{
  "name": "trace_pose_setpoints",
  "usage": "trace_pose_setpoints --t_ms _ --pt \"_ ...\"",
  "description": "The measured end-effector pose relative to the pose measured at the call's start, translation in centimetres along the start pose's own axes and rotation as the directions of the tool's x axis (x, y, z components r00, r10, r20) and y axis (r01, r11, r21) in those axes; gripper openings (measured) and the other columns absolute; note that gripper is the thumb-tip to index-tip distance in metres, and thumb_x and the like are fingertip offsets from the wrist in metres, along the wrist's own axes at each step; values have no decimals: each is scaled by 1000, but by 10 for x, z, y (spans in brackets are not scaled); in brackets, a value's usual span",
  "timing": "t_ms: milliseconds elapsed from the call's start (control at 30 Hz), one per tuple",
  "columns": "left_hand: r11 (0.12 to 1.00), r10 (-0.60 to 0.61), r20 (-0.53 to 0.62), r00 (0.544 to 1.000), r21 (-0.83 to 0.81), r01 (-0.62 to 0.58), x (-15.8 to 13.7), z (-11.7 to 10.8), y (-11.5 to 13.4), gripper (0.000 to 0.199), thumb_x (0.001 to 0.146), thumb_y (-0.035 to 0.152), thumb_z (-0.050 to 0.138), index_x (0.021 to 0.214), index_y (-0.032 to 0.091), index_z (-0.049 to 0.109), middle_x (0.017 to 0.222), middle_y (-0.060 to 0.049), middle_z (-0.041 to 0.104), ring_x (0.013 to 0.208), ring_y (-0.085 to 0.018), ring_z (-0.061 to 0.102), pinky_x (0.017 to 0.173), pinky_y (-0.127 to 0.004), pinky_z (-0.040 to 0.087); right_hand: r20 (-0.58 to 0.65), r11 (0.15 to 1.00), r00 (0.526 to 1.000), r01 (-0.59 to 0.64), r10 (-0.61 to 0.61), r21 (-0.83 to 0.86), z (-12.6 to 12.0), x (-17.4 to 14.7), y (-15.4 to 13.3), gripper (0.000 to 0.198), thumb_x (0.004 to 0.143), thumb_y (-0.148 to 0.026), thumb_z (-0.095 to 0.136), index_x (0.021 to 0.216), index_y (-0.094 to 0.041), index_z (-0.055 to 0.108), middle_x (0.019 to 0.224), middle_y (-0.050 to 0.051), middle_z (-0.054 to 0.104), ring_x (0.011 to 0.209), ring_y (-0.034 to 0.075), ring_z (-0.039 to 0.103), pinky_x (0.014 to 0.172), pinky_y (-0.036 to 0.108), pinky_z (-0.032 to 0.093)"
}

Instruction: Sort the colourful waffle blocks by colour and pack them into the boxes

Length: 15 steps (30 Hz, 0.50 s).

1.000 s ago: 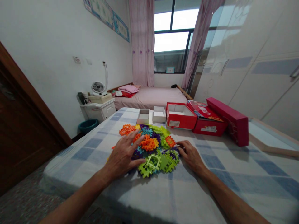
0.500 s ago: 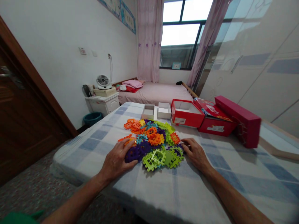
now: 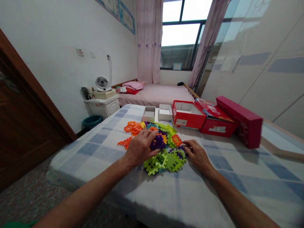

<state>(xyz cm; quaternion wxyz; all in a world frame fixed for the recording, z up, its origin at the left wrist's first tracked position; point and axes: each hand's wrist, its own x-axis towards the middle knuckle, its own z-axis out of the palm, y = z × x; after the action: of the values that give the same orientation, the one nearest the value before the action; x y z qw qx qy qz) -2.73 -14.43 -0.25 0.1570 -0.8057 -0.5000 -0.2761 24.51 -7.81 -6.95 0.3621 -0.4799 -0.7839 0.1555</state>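
Observation:
A pile of toothed plastic building pieces lies on the checked tablecloth: orange pieces (image 3: 133,128) at the far left, lime green pieces (image 3: 174,161) at the near side, and yellow, blue and purple ones between. My left hand (image 3: 140,145) is over the left middle of the pile, its fingers and thumb closed around a purple toothed piece (image 3: 157,142); the palm hides what lies beneath. At the pile's right edge, my right hand (image 3: 195,152) rests with bent, slightly parted fingers. Its fingertips are beside a small orange square piece (image 3: 177,140) and a partly covered purple piece, with nothing visibly gripped.
Two small open white boxes (image 3: 149,114) stand beyond the pile. To their right are an open red box (image 3: 187,115), another red box (image 3: 217,126) and a long magenta box (image 3: 242,122). The table's left edge (image 3: 51,172) drops to a speckled floor.
My left hand has moved right and slightly up over the pile, bringing purple along with it. The orange pieces at the left are uncovered. My right hand stays nearly in place.

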Motion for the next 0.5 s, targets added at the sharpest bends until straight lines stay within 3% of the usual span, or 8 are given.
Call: trace_pose_setpoints --t_ms 100,200,267,333,400,467,500 --pt "998 66 88 994 -21 -65 21 7 19 74 73 53 67 134 17 42 121 -13 58 107 -28 55 88 -38 47 8 1000 1000 3 -3 0 0 0 0 22 86 -26 46 101 -18 61 102 7 60 92 18 59 83 32 46" --pt "990 111 120 986 -103 -99 35 10 21 85 73 65 59 140 19 36 131 -14 53 114 -28 52 94 -39 45 13 1000 1000 -5 5 3 -1 -1 -2 23 86 -26 46 102 -18 60 103 7 59 93 18 59 84 32 46" --pt "990 25 94 995 -143 -12 41 12 3 75 81 65 48 141 21 35 135 -12 50 119 -25 50 98 -37 42 9 1000 1000 -13 13 8 -1 -1 -5 22 87 -26 45 101 -18 60 103 7 59 92 18 59 83 31 46" --pt "978 -172 70 983 -105 179 46 17 -29 62 90 58 35 138 20 39 136 -11 50 122 -23 48 100 -35 40 2 1000 1000 -13 13 9 -2 -2 -9 22 87 -26 44 101 -19 60 103 7 59 91 17 59 82 31 46" --pt "921 -389 97 916 58 385 49 25 -69 61 92 56 31 134 15 45 138 -16 47 128 -29 43 103 -41 36 0 1000 1000 -11 11 4 -2 -2 -11 22 88 -26 43 101 -19 60 103 7 59 91 17 59 83 31 46" --pt "813 -580 205 788 203 545 51 36 -108 69 88 63 33 134 13 47 139 -21 45 129 -36 40 101 -49 35 3 1000 1000 -16 16 -4 -2 -2 -12 23 89 -27 42 101 -20 60 103 6 59 93 18 59 83 31 45" --pt "785 -619 278 734 228 576 51 42 -124 72 86 65 31 133 13 47 137 -22 48 127 -37 42 99 -50 36 6 1000 1000 -20 20 -6 -2 -2 -12 23 89 -27 42 100 -20 60 103 6 60 93 18 59 83 31 45"
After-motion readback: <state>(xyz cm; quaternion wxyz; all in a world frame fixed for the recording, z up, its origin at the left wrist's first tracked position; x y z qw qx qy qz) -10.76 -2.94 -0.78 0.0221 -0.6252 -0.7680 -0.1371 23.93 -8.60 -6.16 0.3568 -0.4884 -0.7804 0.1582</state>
